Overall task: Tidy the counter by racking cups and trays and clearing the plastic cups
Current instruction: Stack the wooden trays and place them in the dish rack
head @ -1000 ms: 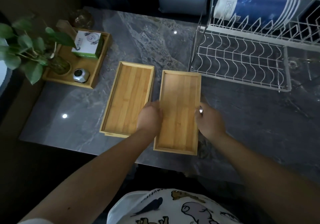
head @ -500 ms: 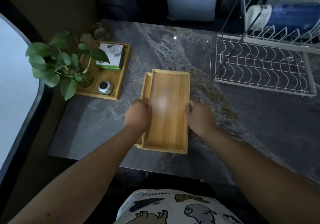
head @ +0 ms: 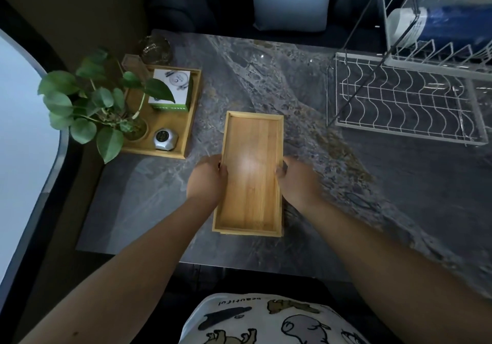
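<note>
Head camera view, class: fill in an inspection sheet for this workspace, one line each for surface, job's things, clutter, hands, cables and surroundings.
Surface: dark marbled counter, dimly lit.
Job's things: bamboo tray in the middle of the counter, a sliver of something showing under its near left corner; white wire dish rack at right, lower tier bare, blue and white plates on the upper tier. No plastic cups seen.
Clutter: square wooden tray at left holding a potted plant, a green and white box and a small silver object.
Hands: left hand and right hand grip the bamboo tray's long sides.
Cables: nothing seen.
Surroundings: pale cushion beyond the counter.
</note>
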### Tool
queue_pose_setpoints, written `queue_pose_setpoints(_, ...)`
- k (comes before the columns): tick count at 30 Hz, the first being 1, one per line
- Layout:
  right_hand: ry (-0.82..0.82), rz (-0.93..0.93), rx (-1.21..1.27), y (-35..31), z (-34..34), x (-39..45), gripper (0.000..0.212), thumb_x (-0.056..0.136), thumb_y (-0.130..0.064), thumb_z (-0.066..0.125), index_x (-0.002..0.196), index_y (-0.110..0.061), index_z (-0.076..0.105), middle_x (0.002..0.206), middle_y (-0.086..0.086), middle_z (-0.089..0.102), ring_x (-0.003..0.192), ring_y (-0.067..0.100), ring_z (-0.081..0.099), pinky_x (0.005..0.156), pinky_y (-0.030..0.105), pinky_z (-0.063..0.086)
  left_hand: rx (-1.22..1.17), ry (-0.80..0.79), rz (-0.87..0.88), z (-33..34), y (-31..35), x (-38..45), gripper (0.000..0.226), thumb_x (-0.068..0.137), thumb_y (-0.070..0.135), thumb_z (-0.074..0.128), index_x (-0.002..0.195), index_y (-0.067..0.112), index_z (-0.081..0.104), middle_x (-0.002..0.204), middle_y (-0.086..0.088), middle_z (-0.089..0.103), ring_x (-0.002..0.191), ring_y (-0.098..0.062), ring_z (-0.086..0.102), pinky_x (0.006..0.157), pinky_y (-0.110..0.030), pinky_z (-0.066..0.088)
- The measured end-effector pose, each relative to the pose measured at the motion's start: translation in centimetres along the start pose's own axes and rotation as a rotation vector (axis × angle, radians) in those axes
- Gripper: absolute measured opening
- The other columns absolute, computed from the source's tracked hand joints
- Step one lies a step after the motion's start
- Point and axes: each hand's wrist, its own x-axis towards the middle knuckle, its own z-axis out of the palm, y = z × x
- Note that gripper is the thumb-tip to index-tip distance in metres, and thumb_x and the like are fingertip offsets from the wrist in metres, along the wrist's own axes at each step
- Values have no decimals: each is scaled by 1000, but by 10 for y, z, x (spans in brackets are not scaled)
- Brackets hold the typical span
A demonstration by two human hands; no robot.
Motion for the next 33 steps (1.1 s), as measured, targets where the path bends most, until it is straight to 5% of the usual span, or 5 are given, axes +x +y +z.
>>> queue_pose_setpoints(5, -33, 164, 361, 7, 6, -3, 51, 96, -50, 48, 135, -17, 49, 118, -2, 60, 106, 19, 60, 87, 36, 48, -291, -141, -204, 7, -16, -3, 64, 94, 49, 50, 149, 21, 33, 152, -10, 37, 131, -28, 46, 103, -40, 38)
queue_pose_setpoints(9, -210, 329, 698, 12, 20, -11, 81, 88, -70, 43, 154, -31, 15, 158, -1, 31, 143, 24, 33, 115, 51, 30, -651, -340, -388, 14, -27, -7, 79, 88, 68, 44, 153, 32, 18, 158, -1, 30, 142, -24, 32, 115, -45, 26)
queue_pose_setpoints(15, -272, 437, 1018, 5, 37, -21, 67, 93, -57, 52, 151, -34, 29, 142, -3, 51, 126, 21, 52, 107, 52, 42, -918, -423, -432, 26, -15, -20, 58, 95, 57, 41, 144, 26, 42, 137, -4, 56, 123, -25, 55, 105, -53, 43)
queue_pose_setpoints(20, -296, 462, 1077, 6, 34, -21, 55, 98, -41, 53, 149, -34, 33, 135, -3, 57, 119, 21, 57, 102, 51, 47, -944, -419, -410, 26, -15, -23, 43, 99, 48, 41, 138, 30, 46, 122, 4, 63, 106, -15, 64, 78, -33, 54)
queue_pose_setpoints(33, -270, 432, 1114, 12, 41, -38, 24, 98, -32, 54, 110, -52, 52, 110, -14, 66, 102, 10, 64, 83, 35, 53, -949, -424, -412, 32, -23, -39, 57, 87, 57, 50, 140, 37, 43, 129, 4, 61, 115, -19, 61, 100, -51, 48)
